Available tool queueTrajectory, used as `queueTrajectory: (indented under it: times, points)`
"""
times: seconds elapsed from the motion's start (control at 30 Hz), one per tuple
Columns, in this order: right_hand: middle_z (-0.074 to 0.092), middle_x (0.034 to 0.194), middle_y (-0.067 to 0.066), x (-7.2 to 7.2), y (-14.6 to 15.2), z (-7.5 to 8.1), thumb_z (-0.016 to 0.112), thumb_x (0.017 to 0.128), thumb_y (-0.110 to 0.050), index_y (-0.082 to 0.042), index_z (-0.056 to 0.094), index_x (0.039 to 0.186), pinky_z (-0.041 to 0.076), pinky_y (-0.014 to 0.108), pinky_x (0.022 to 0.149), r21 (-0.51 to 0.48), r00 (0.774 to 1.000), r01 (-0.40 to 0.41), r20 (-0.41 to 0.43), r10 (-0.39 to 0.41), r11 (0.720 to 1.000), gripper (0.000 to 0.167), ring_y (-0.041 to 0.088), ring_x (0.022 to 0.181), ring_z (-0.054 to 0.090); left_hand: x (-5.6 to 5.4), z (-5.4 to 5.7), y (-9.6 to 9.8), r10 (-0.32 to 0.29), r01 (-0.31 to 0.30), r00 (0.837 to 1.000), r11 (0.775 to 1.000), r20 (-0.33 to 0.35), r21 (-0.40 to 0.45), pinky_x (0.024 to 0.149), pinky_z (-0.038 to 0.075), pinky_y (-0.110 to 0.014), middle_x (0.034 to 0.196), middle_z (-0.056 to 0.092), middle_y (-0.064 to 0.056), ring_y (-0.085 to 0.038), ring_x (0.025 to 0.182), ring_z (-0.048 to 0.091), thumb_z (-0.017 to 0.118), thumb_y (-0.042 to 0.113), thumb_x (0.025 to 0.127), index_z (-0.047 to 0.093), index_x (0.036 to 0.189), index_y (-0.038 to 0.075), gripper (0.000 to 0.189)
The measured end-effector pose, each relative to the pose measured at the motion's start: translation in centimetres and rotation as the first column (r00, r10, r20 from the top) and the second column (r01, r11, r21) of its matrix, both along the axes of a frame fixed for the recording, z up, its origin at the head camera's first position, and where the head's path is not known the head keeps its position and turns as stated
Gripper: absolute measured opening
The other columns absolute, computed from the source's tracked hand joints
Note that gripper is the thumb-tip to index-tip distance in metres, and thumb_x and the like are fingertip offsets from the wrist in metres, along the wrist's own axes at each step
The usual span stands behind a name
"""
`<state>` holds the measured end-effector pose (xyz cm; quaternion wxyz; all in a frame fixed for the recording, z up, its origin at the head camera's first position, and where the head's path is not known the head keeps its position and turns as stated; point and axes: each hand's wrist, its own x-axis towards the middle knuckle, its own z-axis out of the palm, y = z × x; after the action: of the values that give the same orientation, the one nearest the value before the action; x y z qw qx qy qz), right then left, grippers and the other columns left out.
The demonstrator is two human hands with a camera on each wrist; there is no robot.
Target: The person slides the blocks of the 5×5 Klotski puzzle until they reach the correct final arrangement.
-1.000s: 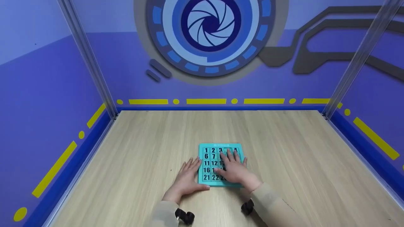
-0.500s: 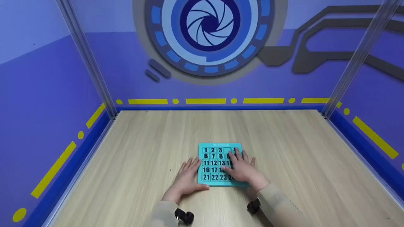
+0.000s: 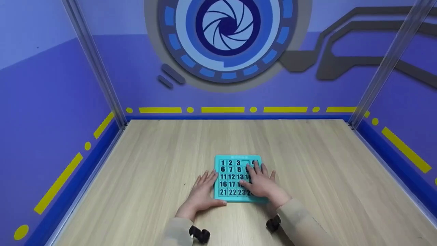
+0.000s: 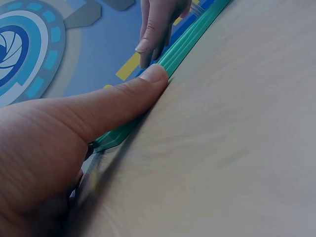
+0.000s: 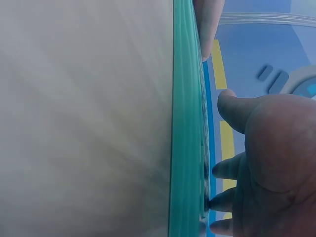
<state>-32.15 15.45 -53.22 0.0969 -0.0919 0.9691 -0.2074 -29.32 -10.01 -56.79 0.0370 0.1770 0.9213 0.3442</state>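
A turquoise number slide puzzle (image 3: 236,180) lies flat on the table, black-numbered tiles in its frame. In the top row a gap (image 3: 245,162) sits between tile 3 (image 3: 238,163) and tile 4 (image 3: 253,162). My left hand (image 3: 200,195) steadies the lower left corner, straight fingers along the left side and the thumb (image 4: 121,101) pressed against the near edge. My right hand (image 3: 263,185) is spread above the right-hand columns, index and middle fingertips at the tiles just below the gap and tile 4. Its palm hides several tiles at the right.
The puzzle stands near the middle front of a wood-grain table (image 3: 164,150). Blue printed panels (image 3: 222,99) rise along the back and both sides, with metal posts (image 3: 99,68) at the rear corners. Small black wrist cameras (image 3: 199,234) hang at both cuffs.
My right hand has shifted right and slightly back toward me, uncovering the gap and several middle tiles. The left hand and the puzzle stay in place.
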Motion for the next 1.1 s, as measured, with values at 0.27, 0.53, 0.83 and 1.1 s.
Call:
queueTrajectory:
  times: [0.27, 0.53, 0.83, 1.1]
  points:
    - [0.011, 0.172, 0.026, 0.1, -0.8, 0.2, 0.055, 0.102, -0.052, -0.007, 0.028, 0.163, -0.002, 0.084, 0.118, 0.001, 1.000, -0.017, 0.003, 0.017, 1.000, 0.080, 0.051, 0.158, 0.005, 0.0, 0.0, 0.0, -0.004, 0.004, 1.000, 1.000, -0.009, -0.009, 0.133, 0.008, -0.057, 0.171, 0.026, -0.012, -0.040, 0.161, 0.014, 0.087, 0.055, 0.074, 0.032, 0.161, 0.007, 0.113]
    - [0.011, 0.172, 0.023, 0.0, -1.6, 0.1, 0.055, 0.101, -0.055, -0.010, 0.028, 0.163, 0.000, 0.083, 0.118, 0.023, 1.000, -0.029, 0.005, 0.029, 0.999, 0.081, 0.051, 0.158, 0.006, 0.0, 0.1, -0.1, -0.004, 0.004, 1.000, 1.000, -0.012, -0.014, 0.133, 0.008, -0.057, 0.171, 0.026, -0.012, -0.040, 0.161, 0.015, 0.087, 0.055, 0.074, 0.033, 0.161, 0.006, 0.113]
    - [0.011, 0.173, 0.023, 0.0, -2.1, -0.1, 0.054, 0.101, -0.057, -0.010, 0.028, 0.163, 0.001, 0.084, 0.118, 0.029, 0.999, -0.041, 0.004, 0.041, 0.999, 0.082, 0.051, 0.158, 0.006, 0.0, 0.0, -0.1, -0.001, 0.001, 1.000, 1.000, -0.011, -0.029, 0.133, 0.008, -0.056, 0.171, 0.026, -0.012, -0.039, 0.161, 0.015, 0.086, 0.056, 0.074, 0.033, 0.161, 0.006, 0.113]
    - [0.012, 0.172, 0.023, 0.0, -2.1, 0.0, 0.056, 0.101, -0.056, -0.011, 0.029, 0.163, 0.002, 0.084, 0.118, 0.018, 0.999, -0.044, -0.008, 0.044, 0.999, 0.081, 0.051, 0.158, 0.007, -0.1, 0.0, -0.1, -0.001, 0.001, 1.000, 0.999, -0.014, -0.035, 0.133, 0.009, -0.056, 0.171, 0.026, -0.011, -0.039, 0.161, 0.015, 0.086, 0.058, 0.074, 0.032, 0.161, 0.007, 0.114]
